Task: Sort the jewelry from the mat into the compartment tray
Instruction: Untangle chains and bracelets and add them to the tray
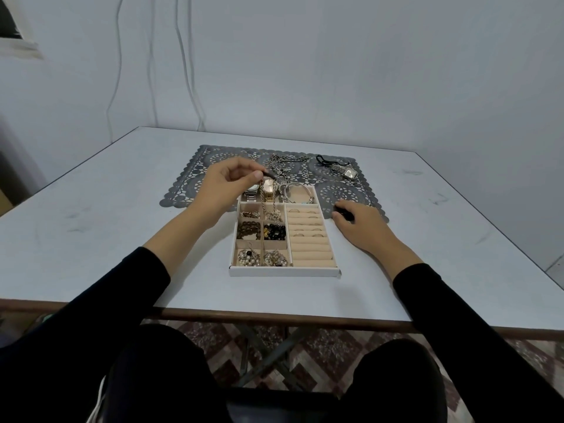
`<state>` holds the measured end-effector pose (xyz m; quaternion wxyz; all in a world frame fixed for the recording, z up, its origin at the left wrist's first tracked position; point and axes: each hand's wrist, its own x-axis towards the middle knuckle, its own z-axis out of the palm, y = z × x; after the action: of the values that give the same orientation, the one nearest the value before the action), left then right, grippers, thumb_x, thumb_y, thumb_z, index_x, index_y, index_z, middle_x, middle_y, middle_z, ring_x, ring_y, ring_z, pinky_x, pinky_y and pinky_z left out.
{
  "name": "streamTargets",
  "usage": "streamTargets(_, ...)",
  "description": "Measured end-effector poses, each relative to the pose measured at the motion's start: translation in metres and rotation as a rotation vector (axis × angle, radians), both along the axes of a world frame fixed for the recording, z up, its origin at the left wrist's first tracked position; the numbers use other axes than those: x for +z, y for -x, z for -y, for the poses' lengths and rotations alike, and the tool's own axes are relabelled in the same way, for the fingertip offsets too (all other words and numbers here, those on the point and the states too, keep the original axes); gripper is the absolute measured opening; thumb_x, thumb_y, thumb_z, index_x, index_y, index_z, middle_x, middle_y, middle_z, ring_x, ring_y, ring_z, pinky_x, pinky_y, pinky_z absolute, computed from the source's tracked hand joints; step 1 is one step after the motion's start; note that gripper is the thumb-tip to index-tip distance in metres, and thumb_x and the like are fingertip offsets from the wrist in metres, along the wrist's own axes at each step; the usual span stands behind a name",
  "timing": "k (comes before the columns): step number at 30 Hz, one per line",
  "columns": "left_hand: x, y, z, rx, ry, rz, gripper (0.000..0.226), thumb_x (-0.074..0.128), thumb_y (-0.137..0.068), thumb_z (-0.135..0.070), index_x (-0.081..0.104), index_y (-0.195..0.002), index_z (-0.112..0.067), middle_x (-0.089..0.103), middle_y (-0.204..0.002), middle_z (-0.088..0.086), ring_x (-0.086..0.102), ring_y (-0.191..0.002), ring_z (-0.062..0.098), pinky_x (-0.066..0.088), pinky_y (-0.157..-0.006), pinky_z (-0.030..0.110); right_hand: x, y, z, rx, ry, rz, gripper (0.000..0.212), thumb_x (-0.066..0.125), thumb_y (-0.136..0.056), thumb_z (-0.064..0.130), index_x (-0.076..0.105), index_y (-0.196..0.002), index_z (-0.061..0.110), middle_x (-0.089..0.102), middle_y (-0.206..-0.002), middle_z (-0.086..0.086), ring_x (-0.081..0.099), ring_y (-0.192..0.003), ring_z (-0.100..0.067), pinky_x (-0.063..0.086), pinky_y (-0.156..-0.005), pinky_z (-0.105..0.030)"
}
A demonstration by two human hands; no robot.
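A white compartment tray (283,271) with beige lining sits on the table, its far end on a grey lace mat (186,190). My left hand (227,186) hovers over the tray's far left and pinches a gold chain (268,206) that hangs down into a small compartment. My right hand (360,222) rests on the table beside the tray's right wall, fingers loosely curled, holding nothing. On the mat lie a pile of silver chains (285,163) and a silver watch with a black strap (338,167). The tray holds watches, bangles, beads, pearls and several rings.
The pale table (427,233) has open surface left and right of the tray. Its front edge (274,320) runs just before my knees. A wall with hanging cables stands behind the table.
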<state>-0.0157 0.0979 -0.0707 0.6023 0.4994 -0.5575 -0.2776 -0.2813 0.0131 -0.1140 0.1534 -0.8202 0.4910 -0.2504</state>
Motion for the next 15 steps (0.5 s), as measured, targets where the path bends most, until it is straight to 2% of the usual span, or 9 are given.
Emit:
streamTargets(4,-0.005,0.001,-0.003,0.005,-0.035,0.105,0.012,0.067,-0.088,-0.002,0.070,-0.098,-0.006,0.073,-0.089,0.003,0.068,-0.074,0.001,0.051,-0.061,0.011,0.001,0.000,-0.001,-0.003,-0.002,0.000,0.038,0.053,-0.096,0.028,0.057,-0.131,0.012,0.061,-0.128,-0.002,0.055,-0.116,-0.016,0.033,-0.089,-0.014)
streamTargets(6,-0.009,0.000,-0.001,-0.009,-0.024,0.177,0.012,0.070,-0.086,-0.002,0.071,-0.093,-0.011,0.073,-0.087,0.002,0.069,-0.075,0.004,0.054,-0.066,0.016,0.001,0.000,-0.002,0.000,0.000,0.000,0.038,0.053,-0.096,0.028,0.057,-0.131,0.011,0.062,-0.128,-0.003,0.056,-0.116,-0.017,0.033,-0.089,-0.014)
streamTargets(9,-0.013,0.004,0.001,-0.036,-0.046,0.224,0.010,0.070,-0.085,-0.001,0.071,-0.093,-0.007,0.074,-0.086,0.007,0.069,-0.071,0.005,0.053,-0.060,0.015,0.001,0.000,-0.003,0.000,0.004,0.000,0.037,0.053,-0.096,0.027,0.057,-0.129,0.011,0.062,-0.126,-0.003,0.056,-0.115,-0.017,0.033,-0.088,-0.015)
streamTargets(15,-0.018,0.007,0.002,-0.036,-0.052,0.303,0.011,0.073,-0.084,-0.003,0.075,-0.093,-0.010,0.076,-0.086,0.005,0.072,-0.078,0.012,0.058,-0.075,0.025,0.002,0.000,-0.004,-0.003,0.007,0.004,0.036,0.053,-0.096,0.026,0.058,-0.129,0.011,0.062,-0.127,-0.003,0.055,-0.117,-0.017,0.031,-0.087,-0.012)
